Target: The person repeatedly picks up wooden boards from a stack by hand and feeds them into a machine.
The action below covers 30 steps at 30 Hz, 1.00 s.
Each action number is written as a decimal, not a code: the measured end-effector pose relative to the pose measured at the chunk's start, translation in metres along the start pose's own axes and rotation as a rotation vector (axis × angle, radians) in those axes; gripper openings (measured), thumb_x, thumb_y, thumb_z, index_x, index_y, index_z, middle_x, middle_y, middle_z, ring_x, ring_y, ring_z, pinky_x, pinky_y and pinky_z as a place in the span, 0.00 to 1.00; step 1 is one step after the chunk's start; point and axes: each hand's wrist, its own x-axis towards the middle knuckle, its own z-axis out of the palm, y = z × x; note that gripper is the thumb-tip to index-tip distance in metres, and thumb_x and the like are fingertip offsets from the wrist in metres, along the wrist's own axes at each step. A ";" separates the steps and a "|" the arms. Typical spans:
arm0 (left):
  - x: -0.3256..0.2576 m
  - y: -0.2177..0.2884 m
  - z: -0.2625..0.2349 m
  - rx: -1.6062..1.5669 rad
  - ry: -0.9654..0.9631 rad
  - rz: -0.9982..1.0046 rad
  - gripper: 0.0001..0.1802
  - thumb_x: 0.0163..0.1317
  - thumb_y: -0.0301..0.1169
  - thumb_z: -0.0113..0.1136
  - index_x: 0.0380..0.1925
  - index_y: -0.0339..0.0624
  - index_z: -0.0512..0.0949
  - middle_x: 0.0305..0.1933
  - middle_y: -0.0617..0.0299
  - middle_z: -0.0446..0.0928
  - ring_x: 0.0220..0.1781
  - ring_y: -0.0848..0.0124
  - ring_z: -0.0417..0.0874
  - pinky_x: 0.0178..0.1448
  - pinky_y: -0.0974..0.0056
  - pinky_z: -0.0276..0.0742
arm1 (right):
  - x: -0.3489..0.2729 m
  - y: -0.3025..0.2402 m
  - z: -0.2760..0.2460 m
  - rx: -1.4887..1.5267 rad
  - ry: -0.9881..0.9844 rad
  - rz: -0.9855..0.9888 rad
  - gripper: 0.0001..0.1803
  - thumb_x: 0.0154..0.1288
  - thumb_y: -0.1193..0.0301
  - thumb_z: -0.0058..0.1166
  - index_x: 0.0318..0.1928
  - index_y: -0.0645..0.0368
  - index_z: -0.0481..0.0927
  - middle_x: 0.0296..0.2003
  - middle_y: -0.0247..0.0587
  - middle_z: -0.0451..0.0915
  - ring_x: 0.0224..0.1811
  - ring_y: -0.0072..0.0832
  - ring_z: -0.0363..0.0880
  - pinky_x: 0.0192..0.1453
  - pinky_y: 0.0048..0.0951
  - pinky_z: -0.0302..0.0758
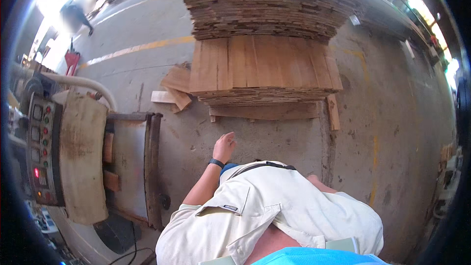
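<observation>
My left hand [225,146] hangs in front of my body with its fingers loosely bent and a little apart. It holds nothing, and a dark watch band circles the wrist. Ahead of it, apart from the fingers, lies a low stack of wooden boards [260,61] with wide planks side by side on top. Only a piece of my right forearm [320,184] shows at my side; the right hand itself is hidden behind my pale shirt.
To the left stands a machine with a control panel [44,149] and a metal bed [128,167] where two wood pieces stick out. Loose offcuts [176,86] lie beside the low stack. A tall board pile [274,0] rises behind it. A blurred person [73,17] is far left.
</observation>
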 end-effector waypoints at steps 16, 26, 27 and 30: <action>0.167 -0.005 0.068 -0.420 -0.299 -0.302 0.21 0.62 0.28 0.59 0.55 0.35 0.72 0.45 0.58 0.81 0.43 0.73 0.81 0.47 0.69 0.77 | 0.157 -0.076 -0.077 1.053 -0.076 0.568 0.16 0.58 0.73 0.55 0.48 0.62 0.77 0.28 0.38 0.80 0.27 0.23 0.76 0.28 0.25 0.73; 0.311 -0.070 0.071 -1.037 -0.222 -0.987 0.32 0.63 0.35 0.58 0.64 0.35 0.60 0.56 0.51 0.72 0.55 0.58 0.77 0.54 0.55 0.77 | 0.326 -0.142 -0.193 1.406 -0.133 0.733 0.23 0.62 0.70 0.53 0.58 0.60 0.70 0.40 0.39 0.78 0.37 0.28 0.78 0.39 0.30 0.77; 0.328 -0.068 0.075 -1.084 -0.221 -1.081 0.32 0.64 0.35 0.57 0.65 0.38 0.58 0.63 0.50 0.64 0.61 0.55 0.71 0.57 0.52 0.75 | 0.345 -0.144 -0.199 1.399 -0.141 0.751 0.23 0.62 0.70 0.53 0.58 0.60 0.70 0.40 0.39 0.78 0.37 0.28 0.78 0.39 0.30 0.77; 0.367 -0.077 0.094 -1.216 -0.176 -1.179 0.36 0.64 0.38 0.57 0.68 0.39 0.53 0.72 0.48 0.53 0.70 0.51 0.59 0.64 0.47 0.67 | 0.403 -0.155 -0.222 1.543 -0.063 0.693 0.23 0.63 0.68 0.53 0.58 0.60 0.69 0.44 0.40 0.77 0.44 0.32 0.78 0.45 0.34 0.77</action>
